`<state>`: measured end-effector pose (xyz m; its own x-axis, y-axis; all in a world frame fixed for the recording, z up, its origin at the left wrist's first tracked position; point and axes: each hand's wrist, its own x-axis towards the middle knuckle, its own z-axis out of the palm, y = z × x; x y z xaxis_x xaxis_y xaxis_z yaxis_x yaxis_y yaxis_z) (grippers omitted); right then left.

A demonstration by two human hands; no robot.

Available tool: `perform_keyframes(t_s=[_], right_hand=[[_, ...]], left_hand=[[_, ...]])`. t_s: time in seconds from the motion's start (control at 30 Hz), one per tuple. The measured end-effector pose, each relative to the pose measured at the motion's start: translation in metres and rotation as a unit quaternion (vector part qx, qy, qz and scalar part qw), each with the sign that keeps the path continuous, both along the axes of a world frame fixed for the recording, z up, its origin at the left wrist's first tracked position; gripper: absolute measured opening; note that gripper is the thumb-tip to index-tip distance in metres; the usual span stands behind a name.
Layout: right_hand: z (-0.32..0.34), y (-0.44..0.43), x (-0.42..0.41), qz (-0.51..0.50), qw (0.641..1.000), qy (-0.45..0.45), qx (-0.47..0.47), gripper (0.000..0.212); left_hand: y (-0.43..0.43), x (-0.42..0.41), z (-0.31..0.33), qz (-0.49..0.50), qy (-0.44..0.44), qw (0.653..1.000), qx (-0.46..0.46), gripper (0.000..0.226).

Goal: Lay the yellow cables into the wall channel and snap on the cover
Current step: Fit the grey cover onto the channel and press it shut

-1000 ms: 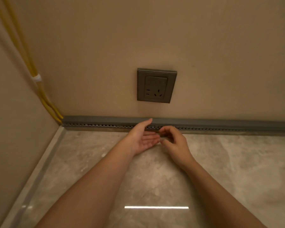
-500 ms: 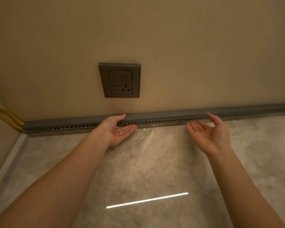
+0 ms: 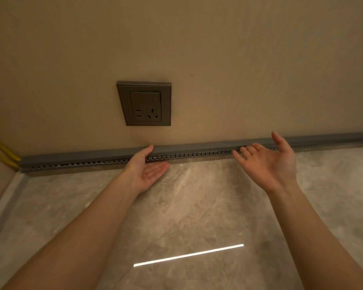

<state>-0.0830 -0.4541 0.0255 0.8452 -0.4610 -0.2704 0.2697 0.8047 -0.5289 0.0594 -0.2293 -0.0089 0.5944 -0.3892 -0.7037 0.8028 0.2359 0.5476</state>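
The grey channel [image 3: 82, 164] is set along the foot of the wall at the floor's edge, with its smooth cover [image 3: 197, 147] along the top, and the yellow cables [image 3: 2, 150] are met at its left end in the corner. The left hand [image 3: 145, 170] is held flat, palm up, below the socket [image 3: 145, 103], thumb laid on the cover's top edge and straight fingers spread before the lower edge. The right hand [image 3: 268, 162] is held wide farther right, fingertips at the slotted face, with bare floor [image 3: 197, 206] left between the forearms.

Beige wall [image 3: 239, 59], grey socket [image 3: 145, 103], marbled floor [image 3: 197, 206], light streak [image 3: 188, 255].
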Motion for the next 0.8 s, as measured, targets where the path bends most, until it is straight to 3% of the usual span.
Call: perform_keyframes(t_s=[0.17, 0.3, 0.37, 0.47, 0.57, 0.67, 0.8], right_hand=[[-0.007, 0.0, -0.002, 0.0, 1.0, -0.002, -0.001, 0.095], [-0.019, -0.005, -0.002, -0.081, 0.993, 0.083, 0.005, 0.062], [-0.03, -0.014, 0.001, -0.144, 0.971, 0.18, -0.061, 0.045], [-0.043, -0.033, 0.007, -0.17, 0.924, 0.285, -0.189, 0.039], [-0.047, -0.055, 0.01, -0.116, 0.879, 0.362, -0.288, 0.046], [-0.048, -0.073, 0.016, -0.103, 0.845, 0.408, -0.33, 0.052], [-0.051, -0.082, 0.028, -0.115, 0.869, 0.398, -0.271, 0.038]], left_hand=[[-0.031, -0.021, 0.007, -0.053, 0.009, 0.997, -0.053, 0.048], [-0.055, -0.027, 0.013, -0.024, -0.009, 0.999, -0.043, 0.044], [-0.056, -0.026, 0.014, -0.024, -0.008, 0.999, -0.043, 0.045], [-0.054, -0.025, 0.014, -0.028, -0.004, 0.998, -0.051, 0.046], [-0.054, -0.024, 0.012, -0.032, -0.008, 0.998, -0.05, 0.047], [-0.055, -0.024, 0.008, -0.043, -0.024, 0.998, -0.035, 0.048], [-0.058, -0.025, 0.0, -0.042, -0.056, 0.997, -0.01, 0.048]])
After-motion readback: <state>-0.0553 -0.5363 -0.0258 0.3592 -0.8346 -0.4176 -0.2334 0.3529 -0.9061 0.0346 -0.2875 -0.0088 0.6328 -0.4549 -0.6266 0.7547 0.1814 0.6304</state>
